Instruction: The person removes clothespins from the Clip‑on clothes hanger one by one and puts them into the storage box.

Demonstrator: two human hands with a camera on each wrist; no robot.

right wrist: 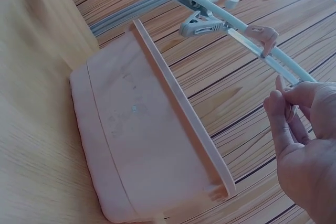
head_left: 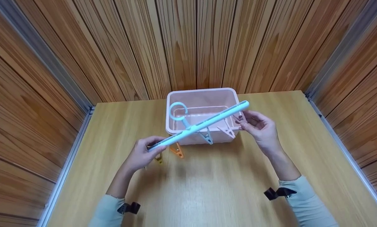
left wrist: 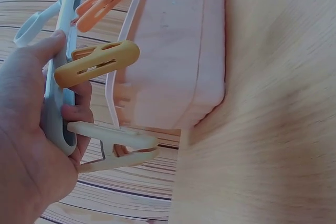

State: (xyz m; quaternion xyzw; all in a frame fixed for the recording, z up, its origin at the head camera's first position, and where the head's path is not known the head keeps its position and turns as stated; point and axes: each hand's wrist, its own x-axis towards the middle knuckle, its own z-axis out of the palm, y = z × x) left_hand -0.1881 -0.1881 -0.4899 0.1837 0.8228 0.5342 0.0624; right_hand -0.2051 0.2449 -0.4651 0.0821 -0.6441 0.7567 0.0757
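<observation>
Head view shows us holding a pale blue hanger [head_left: 201, 126] across the middle of the frame, slanting from lower left to upper right above the pink bin [head_left: 175, 126], which sits on the counter [head_left: 223, 189] at centre. Our left hand [head_left: 141, 156] is curled round the hanger's lower end; in the left wrist view the fingers [left wrist: 76, 114] wrap the bar, with a yellow peg [left wrist: 97, 64], an orange peg [left wrist: 102, 4] and a cream peg [left wrist: 115, 145] dangling beside them. Our right hand [head_left: 259, 126] sits by the upper end, with thumb and fingertips [right wrist: 278, 119] pinched on something small just under the bar; we judge it a peg, though we cannot tell for sure. A grey peg [right wrist: 199, 24] and a pinkish peg [right wrist: 265, 35] hang further along the bar in the right wrist view. The likeliest trouble, as we see it, is the tilt: only the left hand truly carries the hanger, so a loose hold there could let the bar swing down and knock the bin's rim. A peg pulled free at the right might also slip from a light pinch and drop outside the bin onto the counter. The dangling cords could tangle if the bar twists.
</observation>
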